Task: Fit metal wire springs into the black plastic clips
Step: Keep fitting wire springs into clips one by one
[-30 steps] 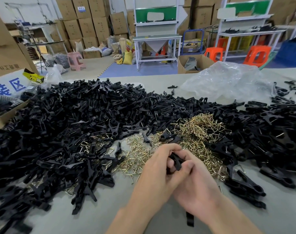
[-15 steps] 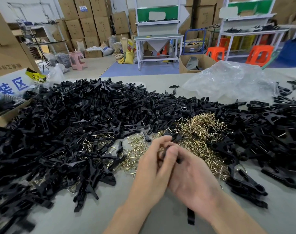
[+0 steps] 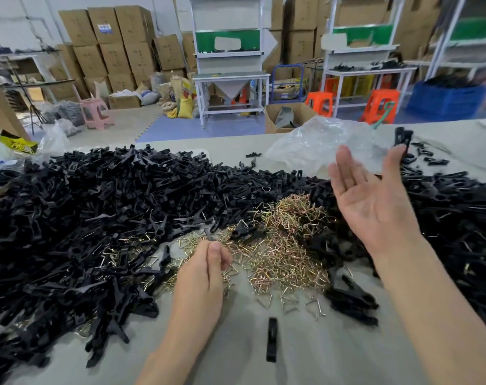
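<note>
A pale grey flat worktable point(image 3: 305, 354) carries a broad heap of black plastic clips point(image 3: 97, 218), a brassy pile of bent wire springs point(image 3: 280, 245) and a crumpled clear plastic bag point(image 3: 314, 145).

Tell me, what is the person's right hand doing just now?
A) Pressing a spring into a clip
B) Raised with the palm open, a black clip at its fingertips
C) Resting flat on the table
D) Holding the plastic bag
B: the right hand is lifted above the pile with its palm open, and a black clip sits just at its fingertips, apparently being tossed away.
</note>
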`<move>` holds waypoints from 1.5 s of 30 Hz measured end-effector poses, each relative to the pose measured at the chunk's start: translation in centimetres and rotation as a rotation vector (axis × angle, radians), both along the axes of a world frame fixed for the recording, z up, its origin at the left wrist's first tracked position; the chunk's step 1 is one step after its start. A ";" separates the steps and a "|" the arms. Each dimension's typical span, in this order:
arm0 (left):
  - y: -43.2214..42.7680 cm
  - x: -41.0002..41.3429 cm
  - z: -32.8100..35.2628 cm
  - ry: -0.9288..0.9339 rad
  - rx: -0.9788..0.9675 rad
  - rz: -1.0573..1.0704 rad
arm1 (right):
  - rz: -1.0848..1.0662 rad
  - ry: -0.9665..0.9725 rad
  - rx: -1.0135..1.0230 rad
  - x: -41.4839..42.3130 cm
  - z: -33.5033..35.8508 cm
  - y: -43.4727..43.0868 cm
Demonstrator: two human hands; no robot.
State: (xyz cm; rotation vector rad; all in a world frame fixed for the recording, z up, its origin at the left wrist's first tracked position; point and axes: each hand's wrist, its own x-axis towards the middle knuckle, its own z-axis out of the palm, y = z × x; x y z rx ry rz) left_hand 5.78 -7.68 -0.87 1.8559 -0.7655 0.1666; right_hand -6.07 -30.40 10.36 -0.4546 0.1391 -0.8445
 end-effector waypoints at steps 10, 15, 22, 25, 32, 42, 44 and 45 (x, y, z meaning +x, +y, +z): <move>2.5 2.1 1.9 -0.095 0.175 0.255 | -0.014 0.621 -0.721 2.4 -8.2 7.6; 4.3 3.5 1.9 -0.230 0.536 0.535 | -0.033 0.821 -1.176 2.7 -10.3 8.6; 4.0 4.0 1.4 -0.253 0.839 0.465 | -0.055 0.826 -1.194 2.6 -10.3 8.7; 4.0 4.1 1.3 -0.295 0.852 0.401 | -0.055 0.824 -1.217 2.6 -10.4 8.7; 4.1 4.4 1.2 -0.280 0.666 0.335 | -0.045 0.848 -1.274 2.7 -10.8 8.4; 4.1 3.9 1.6 -0.216 0.524 0.226 | -0.054 0.835 -1.306 2.6 -10.7 8.4; 3.9 3.7 1.9 -0.256 0.392 0.216 | -0.051 0.834 -1.318 2.6 -10.7 8.4; 3.7 3.4 2.2 -0.266 0.320 0.213 | -0.053 0.836 -1.327 2.6 -10.7 8.4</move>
